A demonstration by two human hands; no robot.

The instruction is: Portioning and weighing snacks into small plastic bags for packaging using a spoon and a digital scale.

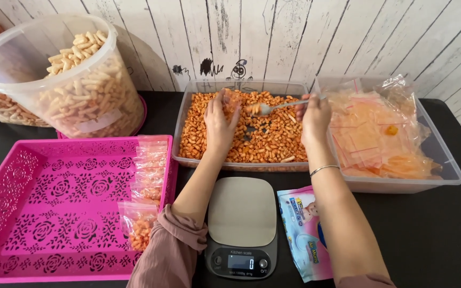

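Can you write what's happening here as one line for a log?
left hand: holds small bag | right hand: holds spoon with orange snacks | over: clear tray | near: scale

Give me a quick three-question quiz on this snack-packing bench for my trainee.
1. True or false: the right hand holds a metal spoon loaded with orange snack pieces.
2. What does the left hand hold over the clear rectangular plastic tub of orange snacks?
   A. a small clear plastic bag
   B. a lid
   C. a cup
3. Which thing lies between the forearms, nearest the person: the grey digital kitchen scale or the pink perforated plastic tray?

Key:
1. True.
2. A.
3. The scale; the tray lies on the left, with filled snack bags along its right edge.
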